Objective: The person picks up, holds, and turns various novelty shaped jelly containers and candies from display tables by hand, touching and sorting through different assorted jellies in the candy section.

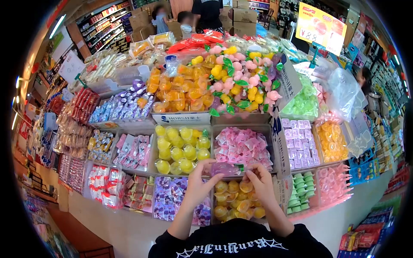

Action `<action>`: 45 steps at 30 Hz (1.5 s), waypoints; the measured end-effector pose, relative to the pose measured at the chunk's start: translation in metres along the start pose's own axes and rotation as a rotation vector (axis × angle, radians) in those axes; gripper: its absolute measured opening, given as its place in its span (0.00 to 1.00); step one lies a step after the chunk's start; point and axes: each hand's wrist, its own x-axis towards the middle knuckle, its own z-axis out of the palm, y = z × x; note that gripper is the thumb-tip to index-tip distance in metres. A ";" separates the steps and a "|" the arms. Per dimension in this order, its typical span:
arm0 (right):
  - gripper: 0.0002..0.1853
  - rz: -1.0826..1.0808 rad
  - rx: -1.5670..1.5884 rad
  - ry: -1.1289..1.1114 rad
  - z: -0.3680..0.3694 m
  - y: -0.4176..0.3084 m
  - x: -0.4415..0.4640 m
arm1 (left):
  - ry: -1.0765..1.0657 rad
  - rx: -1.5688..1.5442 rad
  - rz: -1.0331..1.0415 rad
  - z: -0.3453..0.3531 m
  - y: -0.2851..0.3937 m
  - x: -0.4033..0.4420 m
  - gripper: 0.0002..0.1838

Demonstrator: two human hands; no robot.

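Between my hands, above the sweets display, is a translucent purple fruit-shaped jelly container point(225, 168) with a green end on its right side. My left hand point(204, 178) grips its left end between thumb and fingers. At the green end, my right hand point(260, 182) pinches with thumb and fingertips; exactly what those tips press on is too small to tell. Below lies a bin of round amber jelly cups point(234, 200). Just beyond are pink wrapped sweets point(243, 146) and yellow jelly cups point(183, 148).
Pink and yellow fruit-shaped containers point(245, 81) are heaped beside orange jelly cups point(180, 88). A cardboard divider point(282, 150) rises right of my hands. Green cups point(302, 191) fill a right-hand bin. A yellow price sign point(320, 28) and people point(206, 15) are farther back.
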 end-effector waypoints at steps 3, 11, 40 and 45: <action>0.09 0.023 0.076 0.040 -0.002 0.012 0.030 | -0.069 -0.090 -0.062 0.006 -0.021 0.035 0.21; 0.20 -0.001 0.258 0.054 0.003 0.062 0.105 | -0.071 -0.292 -0.182 0.011 -0.096 0.125 0.22; 0.25 -0.461 -0.413 0.274 0.012 0.057 0.221 | -0.034 0.994 0.519 0.059 -0.110 0.256 0.34; 0.27 -0.577 -0.946 0.219 0.007 0.063 0.241 | -0.015 1.077 0.570 0.057 -0.129 0.260 0.29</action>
